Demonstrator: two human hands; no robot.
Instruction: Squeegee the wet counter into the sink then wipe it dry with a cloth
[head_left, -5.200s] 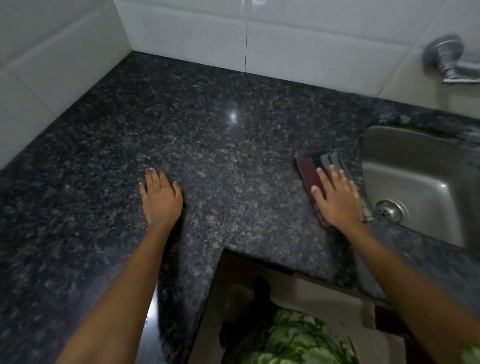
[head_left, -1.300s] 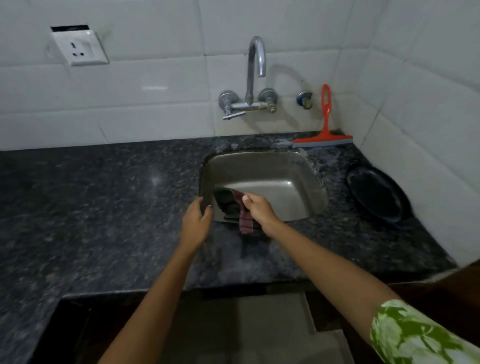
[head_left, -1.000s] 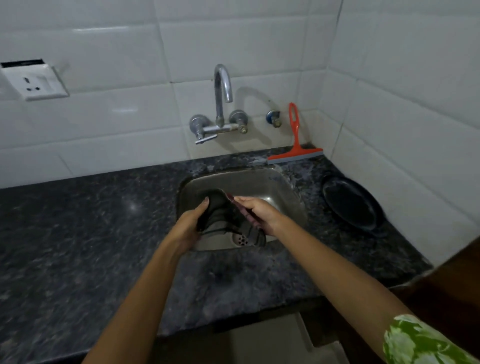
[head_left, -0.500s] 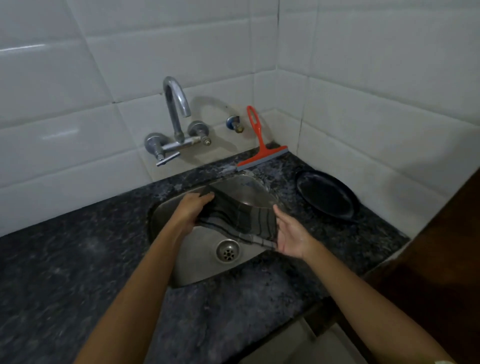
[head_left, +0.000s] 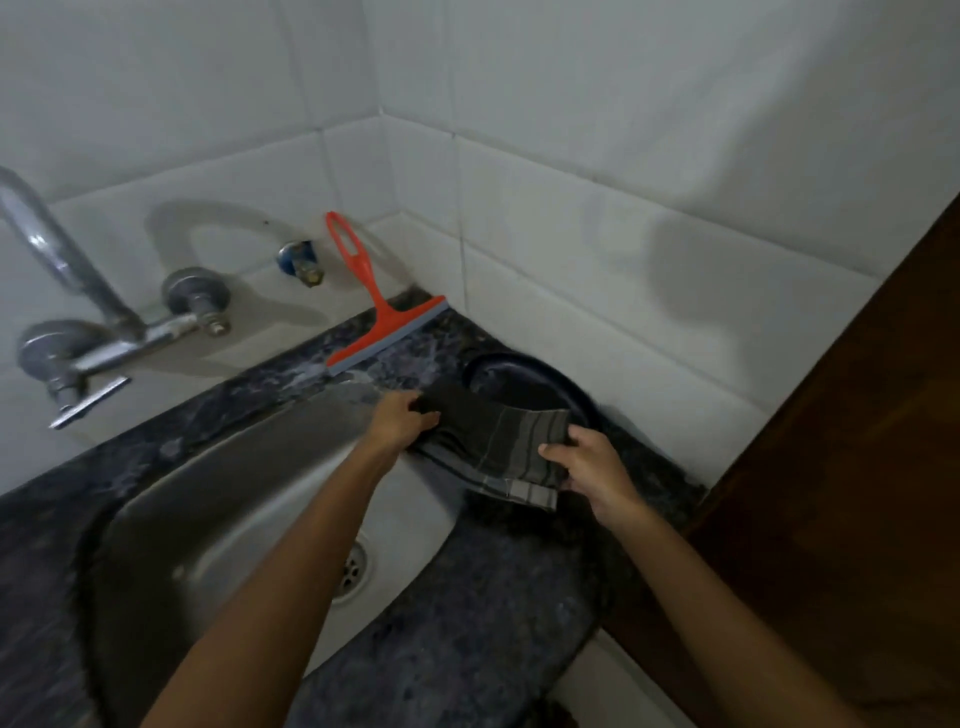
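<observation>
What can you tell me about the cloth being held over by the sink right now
The cloth is dark grey woven fabric with paler stripes near its lower edge, folded into a rough rectangle. It is held in the air, stretched between both hands: the left hand grips its far end and the right hand pinches its near corner. It hangs over the sink's right rim and the counter, partly hiding the black plate behind it. Whether it is wet cannot be told.

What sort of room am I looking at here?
Most likely a home kitchen: a steel sink sunk into a dark granite counter, a wall tap on white tiles, and an orange squeegee by the wall.
</observation>
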